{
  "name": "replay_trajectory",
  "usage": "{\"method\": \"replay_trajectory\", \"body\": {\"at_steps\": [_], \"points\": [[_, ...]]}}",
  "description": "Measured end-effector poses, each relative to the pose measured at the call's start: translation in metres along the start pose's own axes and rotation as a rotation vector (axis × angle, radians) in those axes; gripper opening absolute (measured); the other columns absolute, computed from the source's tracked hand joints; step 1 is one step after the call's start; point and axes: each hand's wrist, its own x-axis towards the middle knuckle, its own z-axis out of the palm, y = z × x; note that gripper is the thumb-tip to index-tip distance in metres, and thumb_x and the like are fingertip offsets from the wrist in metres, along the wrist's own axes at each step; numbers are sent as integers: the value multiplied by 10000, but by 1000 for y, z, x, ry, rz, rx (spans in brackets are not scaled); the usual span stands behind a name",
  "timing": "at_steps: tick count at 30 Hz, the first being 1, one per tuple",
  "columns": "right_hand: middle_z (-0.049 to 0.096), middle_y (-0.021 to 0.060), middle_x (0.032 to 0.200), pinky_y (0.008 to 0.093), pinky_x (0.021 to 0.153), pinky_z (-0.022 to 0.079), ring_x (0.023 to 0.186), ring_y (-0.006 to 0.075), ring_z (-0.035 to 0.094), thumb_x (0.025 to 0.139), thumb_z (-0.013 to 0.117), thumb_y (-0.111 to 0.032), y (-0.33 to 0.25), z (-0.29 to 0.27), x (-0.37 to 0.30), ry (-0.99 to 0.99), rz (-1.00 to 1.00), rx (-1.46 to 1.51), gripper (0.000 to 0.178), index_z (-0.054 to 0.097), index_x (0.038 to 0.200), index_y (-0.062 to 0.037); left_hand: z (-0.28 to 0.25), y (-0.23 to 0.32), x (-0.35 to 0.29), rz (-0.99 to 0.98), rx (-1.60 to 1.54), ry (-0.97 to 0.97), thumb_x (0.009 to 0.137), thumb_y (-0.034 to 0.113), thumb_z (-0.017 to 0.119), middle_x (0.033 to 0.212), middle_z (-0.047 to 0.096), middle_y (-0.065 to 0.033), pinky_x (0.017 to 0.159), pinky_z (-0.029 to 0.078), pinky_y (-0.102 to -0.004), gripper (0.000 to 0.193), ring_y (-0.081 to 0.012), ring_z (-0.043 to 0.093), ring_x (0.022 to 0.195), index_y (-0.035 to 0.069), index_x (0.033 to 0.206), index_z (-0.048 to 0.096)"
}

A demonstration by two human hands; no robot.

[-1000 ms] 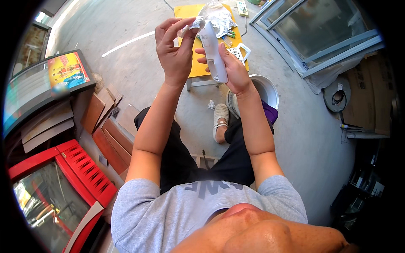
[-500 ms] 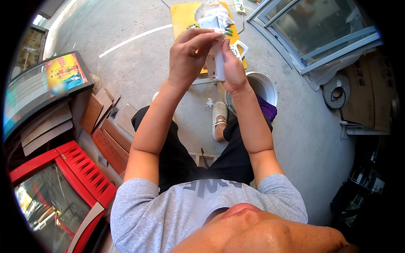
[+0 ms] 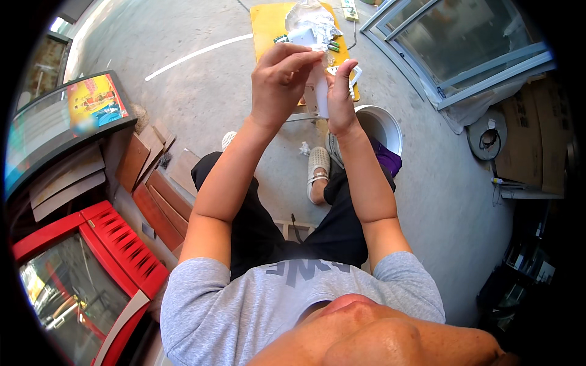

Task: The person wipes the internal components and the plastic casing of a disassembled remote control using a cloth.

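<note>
A slim white plastic case (image 3: 321, 97), its open hollow side partly visible, stands tilted between my hands above the near edge of a yellow board. My right hand (image 3: 342, 104) supports it against the palm, thumb raised away from it and other fingers mostly hidden. Fingertips of my left hand (image 3: 282, 88) are pinched together at the case's upper end; what lies between them is too small to tell. Beyond them are a white panel (image 3: 301, 38), several green batteries (image 3: 334, 46) and crumpled white material (image 3: 326, 27). A white frame-shaped part (image 3: 356, 76) lies beside my right thumb.
The yellow board (image 3: 264, 24) carries the loose parts. A white bucket (image 3: 387, 125) with purple cloth (image 3: 389, 160) stands by my right leg. Left are wooden boards (image 3: 163, 198) and a red glass-fronted cabinet (image 3: 122, 250); right, a metal window frame (image 3: 445, 91) and cardboard (image 3: 528, 137).
My right thumb has lifted off the white case and points upward. The case has turned so its side shows narrower. My left hand has shifted slightly right, still pinching.
</note>
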Motion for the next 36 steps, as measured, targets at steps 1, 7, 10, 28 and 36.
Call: {"method": "replay_trajectory", "body": {"at_steps": [1,7,10,28,36], "points": [[624,35,976,235,759,480,882,138,604,769,98,-867,2,2,-2,-11,13,-51,1050,529,1239,-33,-2,-1,3,-29,-21,29,782,-62,679,918,670,-45,695,564,-262,287,-142,666,800,119,996,736],[616,57,889,249,691,462,798,127,570,909,124,-726,-12,14,-9,-8,-59,-238,865,626,1073,-41,-11,2,7,-68,-35,135,814,-26,684,952,660,-33,695,526,-236,252,-97,636,824,111,1019,735],[612,67,869,260,694,459,791,137,561,943,154,-678,-14,11,-10,-25,-79,-357,815,644,1032,-33,-15,-10,11,-107,-67,187,832,-7,683,955,661,-27,703,509,-224,219,-87,621,840,85,1024,730],[577,202,1236,244,689,535,1077,279,606,1004,144,-536,-32,8,-10,-219,-28,214,692,366,1402,-16,-19,-24,17,-360,-554,310,865,95,690,921,671,-32,716,492,-211,205,-77,608,827,57,1066,697],[466,217,1368,278,673,535,1229,393,494,1012,152,-504,-29,-3,-8,-342,81,420,624,297,1452,-86,-17,-24,14,-194,-252,89,838,24,679,898,662,-16,695,504,-230,218,-100,622,793,113,1029,734]]}}
